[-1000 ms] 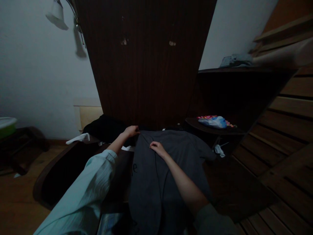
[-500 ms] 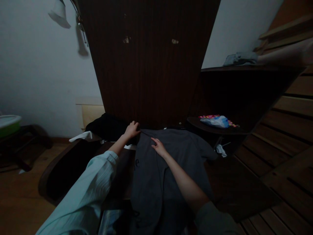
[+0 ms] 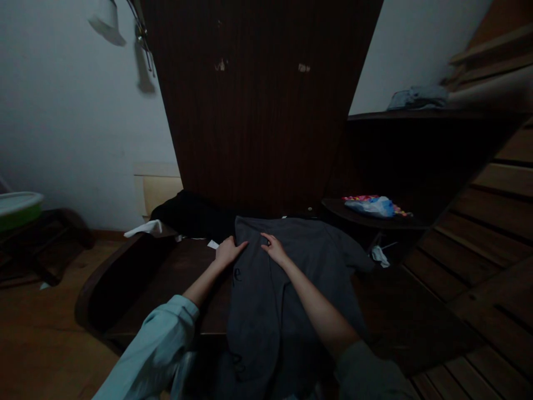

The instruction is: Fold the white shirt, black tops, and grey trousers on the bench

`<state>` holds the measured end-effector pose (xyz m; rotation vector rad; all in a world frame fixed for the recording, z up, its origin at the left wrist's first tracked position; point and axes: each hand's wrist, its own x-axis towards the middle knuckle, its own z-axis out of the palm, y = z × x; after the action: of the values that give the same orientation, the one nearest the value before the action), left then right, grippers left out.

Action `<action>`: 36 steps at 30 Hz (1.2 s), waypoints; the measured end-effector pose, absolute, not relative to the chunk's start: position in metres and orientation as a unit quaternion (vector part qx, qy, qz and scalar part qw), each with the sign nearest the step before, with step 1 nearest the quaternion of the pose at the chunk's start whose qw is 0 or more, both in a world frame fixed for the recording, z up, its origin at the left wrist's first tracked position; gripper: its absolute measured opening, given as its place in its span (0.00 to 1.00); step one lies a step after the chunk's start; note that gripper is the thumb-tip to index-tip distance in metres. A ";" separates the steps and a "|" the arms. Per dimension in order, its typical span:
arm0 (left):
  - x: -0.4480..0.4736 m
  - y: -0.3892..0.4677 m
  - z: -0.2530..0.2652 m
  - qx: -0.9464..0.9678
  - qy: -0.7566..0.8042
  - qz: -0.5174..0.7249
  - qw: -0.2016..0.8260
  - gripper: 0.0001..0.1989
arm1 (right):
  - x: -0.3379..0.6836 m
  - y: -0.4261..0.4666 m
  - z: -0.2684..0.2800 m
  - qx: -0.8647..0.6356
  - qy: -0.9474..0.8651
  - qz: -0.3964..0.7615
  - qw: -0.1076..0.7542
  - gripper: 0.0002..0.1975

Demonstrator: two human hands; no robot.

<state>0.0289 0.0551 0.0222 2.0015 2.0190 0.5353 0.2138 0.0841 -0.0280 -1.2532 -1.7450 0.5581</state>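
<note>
A dark grey T-shirt (image 3: 308,261) with black lettering lies spread over a dark wooden surface, its lower part hanging toward me. One side is folded over in a long strip on the left. At that folded left edge rests my left hand (image 3: 228,251), thumb stretched over the cloth and apart from the fingers, which are partly hidden. My right hand (image 3: 275,251) lies on the upper middle of the shirt, near the fold line, with thumb and fingers apart. Neither hand visibly grips the cloth.
Black cloth (image 3: 189,215) and a white cloth piece (image 3: 145,228) lie at the back left. To the right, a small shelf (image 3: 400,224) bears a blue-white plastic bag (image 3: 375,206). A tall dark panel (image 3: 262,122) stands behind. A green basin (image 3: 20,214) sits far left.
My left hand has let go of the shirt's upper left corner and come down along its left edge, toward me. My right hand has stayed at nearly the same spot on the cloth.
</note>
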 end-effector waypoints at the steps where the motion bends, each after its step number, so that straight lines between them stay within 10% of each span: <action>1: 0.030 0.055 0.020 0.689 0.688 0.186 0.131 0.21 | 0.214 0.084 -0.028 -0.505 -0.705 0.223 0.446 0.23; 7: 0.044 0.055 0.011 0.686 0.656 0.279 0.144 0.09 | 0.213 0.081 -0.030 -0.499 -0.724 0.195 0.433 0.21; 25: -0.008 0.108 0.026 0.654 0.591 0.451 0.140 0.30 | 0.142 0.106 0.017 -0.565 -0.764 0.102 0.295 0.31; 31: -0.020 0.092 0.005 0.711 0.540 0.430 0.134 0.38 | 0.144 0.109 0.002 -0.550 -0.741 0.143 0.358 0.31; 36: -0.023 0.093 0.000 0.745 0.518 0.394 0.144 0.24 | 0.148 0.088 0.004 -0.574 -0.672 0.175 0.434 0.27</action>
<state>-0.0228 0.0933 0.0001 2.1488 1.4939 1.1368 0.1484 0.0881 0.0041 -1.4301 -1.6743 0.4347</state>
